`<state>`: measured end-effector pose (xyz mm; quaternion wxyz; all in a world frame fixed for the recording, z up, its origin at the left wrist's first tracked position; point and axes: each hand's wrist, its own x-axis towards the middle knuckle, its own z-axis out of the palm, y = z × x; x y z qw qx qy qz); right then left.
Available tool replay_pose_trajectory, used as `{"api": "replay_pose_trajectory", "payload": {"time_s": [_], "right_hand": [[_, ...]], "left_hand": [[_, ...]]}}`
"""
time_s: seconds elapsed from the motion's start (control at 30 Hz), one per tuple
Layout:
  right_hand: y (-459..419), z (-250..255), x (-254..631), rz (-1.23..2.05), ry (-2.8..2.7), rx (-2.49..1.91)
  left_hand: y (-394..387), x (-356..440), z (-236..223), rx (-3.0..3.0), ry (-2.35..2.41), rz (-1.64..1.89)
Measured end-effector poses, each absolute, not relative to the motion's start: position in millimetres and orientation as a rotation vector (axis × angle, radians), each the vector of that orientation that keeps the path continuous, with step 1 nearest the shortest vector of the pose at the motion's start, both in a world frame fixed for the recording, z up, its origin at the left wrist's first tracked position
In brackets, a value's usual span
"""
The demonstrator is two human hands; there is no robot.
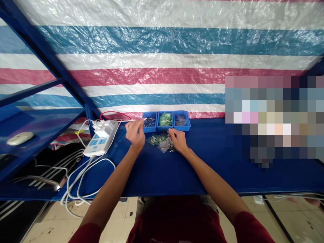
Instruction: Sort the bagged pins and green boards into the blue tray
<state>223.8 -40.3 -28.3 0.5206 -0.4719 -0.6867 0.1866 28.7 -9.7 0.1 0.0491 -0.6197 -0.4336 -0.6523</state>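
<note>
My left hand [135, 133] is just left of the left blue bin [151, 129], its fingertips at the bin's edge. The fingers are curled into a pinch, and anything between them is too small to make out. That bin has slim metal pieces [150, 121] in it. Green packets [165, 119] fill the middle bin [165, 128], and small clear packets [180, 120] lie in the right bin [182, 128]. In front of the bins, my right hand [178, 140] pinches at a mixed pile of green packets [155, 139], clear packets [164, 145] and metal pieces [172, 147]; its fingertips hide what they grip.
A white power strip [97, 143] with plugs stands left on the blue table [162, 175], its white cables [83, 170] looping over the front edge. A striped tarp [157, 60] hangs behind. A blue frame [73, 89] rises at left. The right side is pixelated.
</note>
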Motion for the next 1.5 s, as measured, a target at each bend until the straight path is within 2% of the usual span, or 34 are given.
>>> {"api": "replay_pose_trajectory", "payload": {"time_s": [0.07, 0.2, 0.5, 0.67, 0.83, 1.13, 1.5], "right_hand": [[-40, -29, 225, 0.440, -1.645, -1.138], [-39, -29, 226, 0.436, -1.647, -1.139], [-38, -30, 225, 0.431, -1.676, -1.177], [-37, -32, 226, 0.429, -1.678, -1.160], [-37, -31, 225, 0.444, -1.678, -1.160], [-38, -29, 224, 0.470, -1.679, -1.170], [-38, -30, 224, 0.463, -1.689, -1.167]], "left_hand": [[3, 21, 1, -1.891, -1.349, -1.896], [18, 22, -3, -2.294, -1.396, -1.509], [3, 33, -15, -2.771, -1.159, -0.740], [6, 32, -25, -2.969, -1.123, -0.461], [8, 28, -26, -3.082, -1.117, -0.379], [9, 26, -30, -3.075, -1.158, -0.502], [10, 25, -30, -3.053, -1.227, -0.429]]}}
